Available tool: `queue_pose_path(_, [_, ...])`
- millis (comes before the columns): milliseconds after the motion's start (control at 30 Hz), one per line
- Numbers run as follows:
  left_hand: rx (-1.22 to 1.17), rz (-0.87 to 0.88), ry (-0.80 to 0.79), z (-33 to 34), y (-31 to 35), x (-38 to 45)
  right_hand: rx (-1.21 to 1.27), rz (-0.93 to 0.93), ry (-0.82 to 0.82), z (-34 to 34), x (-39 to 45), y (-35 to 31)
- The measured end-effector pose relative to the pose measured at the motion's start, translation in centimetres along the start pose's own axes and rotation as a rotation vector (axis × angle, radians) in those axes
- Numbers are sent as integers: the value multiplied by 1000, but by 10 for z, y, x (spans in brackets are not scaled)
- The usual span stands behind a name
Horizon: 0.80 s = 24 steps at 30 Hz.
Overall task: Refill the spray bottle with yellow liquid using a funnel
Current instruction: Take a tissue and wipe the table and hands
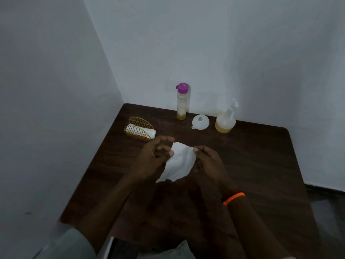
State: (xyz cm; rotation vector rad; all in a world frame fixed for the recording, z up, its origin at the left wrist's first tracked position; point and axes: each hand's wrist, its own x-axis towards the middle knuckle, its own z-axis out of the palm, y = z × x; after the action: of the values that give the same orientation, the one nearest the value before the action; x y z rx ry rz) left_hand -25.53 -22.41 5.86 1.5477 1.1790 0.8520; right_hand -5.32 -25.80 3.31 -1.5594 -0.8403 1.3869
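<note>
Spray bottle (pixel 225 120): clear, upright at back right of worktop (pixel 261 165), white trigger head on, yellow liquid low in base. Funnel (pixel 200 122): white, wide mouth up, just left of it. Tall bottle (pixel 182 101): purple cap, upright, bit of yellow liquid at bottom, left of funnel.

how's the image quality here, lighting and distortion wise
Head view: dim, bluish light; the dark table and both hands lose detail, the white tissue stands out brightest; wide-angle bending curves the walls and table edges; the spray bottle looks soft.
</note>
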Motion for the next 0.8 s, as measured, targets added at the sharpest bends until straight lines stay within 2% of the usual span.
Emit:
queue_pose_path(133, [215, 106, -158, -1, 4, 5, -180, -186, -109, -10, 3, -9])
queue_pose_path(233, [254, 132, -325, -3, 6, 7, -366, -338, -233, -9, 9, -17])
queue_pose_path(433, [239, 42, -371, -1, -2, 7, -443, -431, -369, -7, 13, -21])
queue_pose_path(633, [381, 19, -447, -13, -36, 13, -507, -331, -284, -19, 26, -18])
queue_pose_path(800, [440, -39, -342, -19, -58, 33, -566, -303, -201, -37, 45, -13])
